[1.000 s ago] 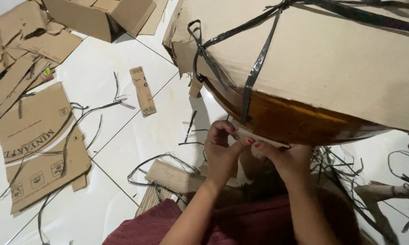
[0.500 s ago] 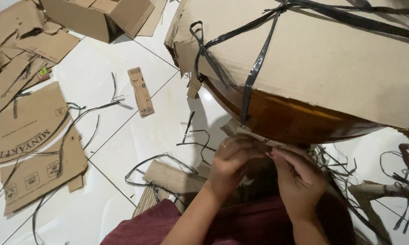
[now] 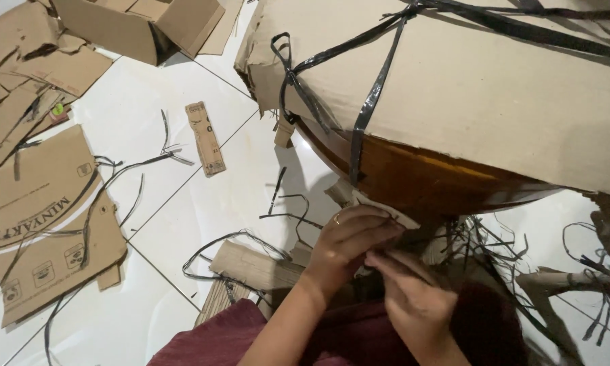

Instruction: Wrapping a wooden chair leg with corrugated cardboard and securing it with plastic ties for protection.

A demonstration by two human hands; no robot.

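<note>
Left hand [image 3: 349,240] pinches the cardboard strip [image 3: 359,198] under the wood rim [image 3: 420,179], holding it taut; my right hand [image 3: 413,291] grips the same strip lower. Black straps [image 3: 362,118] bind the cardboard wrap [image 3: 494,88] above, scraps [image 3: 47,196] on floor [image 3: 203,203].

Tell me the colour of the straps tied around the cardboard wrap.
Black straps, clearest in the head view against the tan cardboard.
</note>
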